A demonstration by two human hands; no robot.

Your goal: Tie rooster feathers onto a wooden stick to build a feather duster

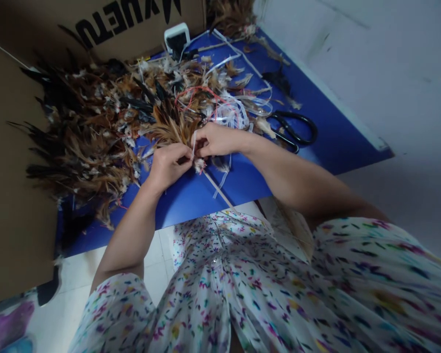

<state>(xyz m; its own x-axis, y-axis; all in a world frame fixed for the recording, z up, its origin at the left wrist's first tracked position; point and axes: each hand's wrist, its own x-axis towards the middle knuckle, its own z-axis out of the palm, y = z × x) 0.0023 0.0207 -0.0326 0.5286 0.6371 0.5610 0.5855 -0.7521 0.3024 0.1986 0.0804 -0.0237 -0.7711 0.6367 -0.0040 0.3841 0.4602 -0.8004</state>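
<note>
A bundle of brown feathers [176,122] lies at the end of a thin wooden stick [218,189], which points toward my lap past the table edge. My left hand [169,164] is closed at the bundle's base, thumb and fingers pinching a white plastic strip [194,142]. From the right, my right hand [218,139] meets it with curled fingers, also closed at the strip and the feather base. Below the fingertips shows a whitish, pink-tinged tuft [199,165]. The strip's exact path between the fingers is hidden.
Loose feathers [95,127] are heaped across the left and back of the blue table [191,201]. Black-handled scissors [296,128] lie right of my right hand, near tangled white strip [233,112]. A white device [177,39] stands before a cardboard box [132,24]; a wall rises at right.
</note>
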